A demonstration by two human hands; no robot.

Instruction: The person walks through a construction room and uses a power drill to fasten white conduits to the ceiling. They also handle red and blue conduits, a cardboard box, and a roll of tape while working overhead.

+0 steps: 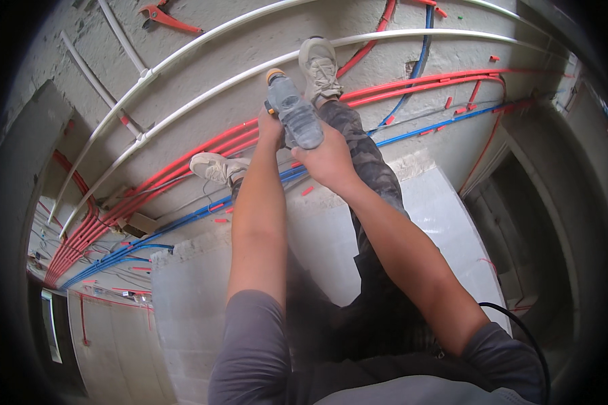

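Observation:
Both my hands are closed on a dusty grey power drill (297, 111), whose orange front end points away from me toward the white pipes. My left hand (271, 129) wraps the drill's left side, by a dark knob. At its rear, my right hand (330, 156) grips the body, with the fingers partly hidden beneath. No bit can be made out at the tip. The drill is held above red pipes (230, 140), between my two beige shoes (319, 66). Close past the tip runs a white pipe (246, 75).
Blue pipes (446, 123) run alongside the red ones across the concrete floor. An orange-red pipe cutter (171, 19) lies at the far left. Short red pipe offcuts (308, 191) are scattered around. A black cable (520, 317) curves behind my right arm. A doorway (513, 216) stands at right.

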